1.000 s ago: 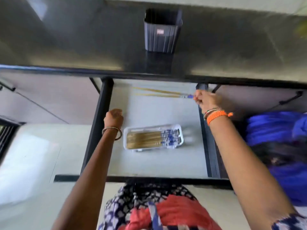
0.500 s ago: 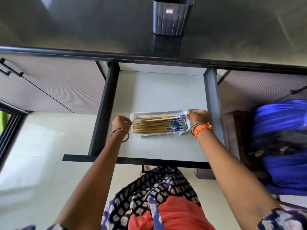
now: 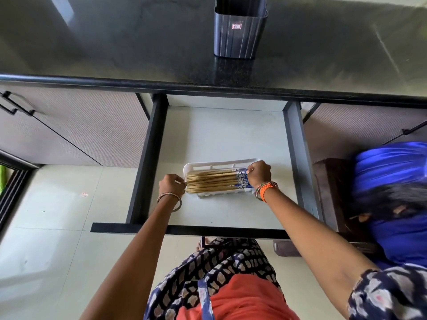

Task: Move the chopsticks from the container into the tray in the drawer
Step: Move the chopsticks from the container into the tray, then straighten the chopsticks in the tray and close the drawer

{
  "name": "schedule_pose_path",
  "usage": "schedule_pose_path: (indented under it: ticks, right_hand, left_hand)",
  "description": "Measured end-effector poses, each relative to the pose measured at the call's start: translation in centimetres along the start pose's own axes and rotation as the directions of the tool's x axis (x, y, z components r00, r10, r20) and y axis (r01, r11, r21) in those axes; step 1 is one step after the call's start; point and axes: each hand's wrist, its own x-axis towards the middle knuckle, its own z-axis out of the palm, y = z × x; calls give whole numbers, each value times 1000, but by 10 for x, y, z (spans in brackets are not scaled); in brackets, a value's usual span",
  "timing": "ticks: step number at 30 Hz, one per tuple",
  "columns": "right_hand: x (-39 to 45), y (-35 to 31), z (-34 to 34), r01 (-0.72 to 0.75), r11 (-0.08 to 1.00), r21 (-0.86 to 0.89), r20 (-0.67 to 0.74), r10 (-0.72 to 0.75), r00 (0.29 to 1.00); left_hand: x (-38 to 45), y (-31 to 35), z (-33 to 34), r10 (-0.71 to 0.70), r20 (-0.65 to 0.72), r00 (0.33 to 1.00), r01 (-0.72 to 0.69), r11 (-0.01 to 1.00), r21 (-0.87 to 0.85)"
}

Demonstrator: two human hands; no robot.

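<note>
A white tray (image 3: 208,166) lies in the open drawer (image 3: 231,135), filled with several wooden chopsticks (image 3: 211,181) whose blue-and-white patterned ends point right. My left hand (image 3: 172,185) holds the tray's left end at the chopstick tips, fingers curled on its rim. My right hand (image 3: 258,173) is at the tray's right end, its curled fingers pinching the patterned chopstick ends. The dark ribbed container (image 3: 240,28) stands on the black countertop (image 3: 115,42), above the drawer; its inside is not visible.
The drawer has black side rails (image 3: 144,162) and a black front edge (image 3: 184,228). Closed cabinet fronts with black handles (image 3: 13,105) flank it. A person in blue (image 3: 392,192) is at the right beside a brown stool (image 3: 328,188). Pale floor tiles (image 3: 46,215) lie to the left.
My right hand brought chopsticks from the back of the drawer down into the tray. My left hand moved from the left rail to the tray's left end.
</note>
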Motion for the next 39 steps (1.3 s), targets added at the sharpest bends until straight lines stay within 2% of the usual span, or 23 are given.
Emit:
schedule_pose_path:
  ticks: [3,6,9,11,14,15,17,22,32,35,37,39]
  right_hand:
    - [-3,3,-1,79,989,-123,79,-70,994]
    - [-11,2,-5,253,922,-293,132,-223,966]
    - [-15,2,-14,412,827,-383,45,-429,902]
    - [-12,6,-19,429,767,-476,-2,-489,872]
    - [-11,18,-23,282,828,-485,101,-267,958]
    - [-13,23,-23,265,843,-468,150,-220,964]
    - [-18,32,-22,273,849,-451,162,-223,961]
    - [-41,49,-20,236,902,-361,78,-223,972]
    - [-63,60,-21,166,919,-356,112,-135,985]
    - [-69,51,-28,123,918,-378,179,-58,982]
    - [-79,43,-40,179,904,-389,220,-98,971]
    - [-100,37,-56,373,881,-292,342,-268,901]
  left_hand:
    - [-1,-2,3,-9,1,1000,9,1000,0]
    - [-1,-2,5,-6,13,1000,6,1000,15]
    - [-1,-1,5,31,-1,1000,-31,999,34]
    - [-2,0,6,51,-13,999,-50,997,59]
    - [-4,2,6,65,-28,997,-63,995,76]
    - [-3,2,6,68,-26,997,-66,994,82]
    - [-3,0,6,70,-5,998,-69,992,110]
    - [-12,-16,5,44,29,999,-48,982,181]
    - [-23,-25,4,87,44,995,-96,947,305]
    - [-28,-16,-1,75,108,991,-111,918,380]
    - [-37,-4,-12,122,199,972,-210,827,521]
    - [-56,7,-26,241,341,909,-396,754,524]
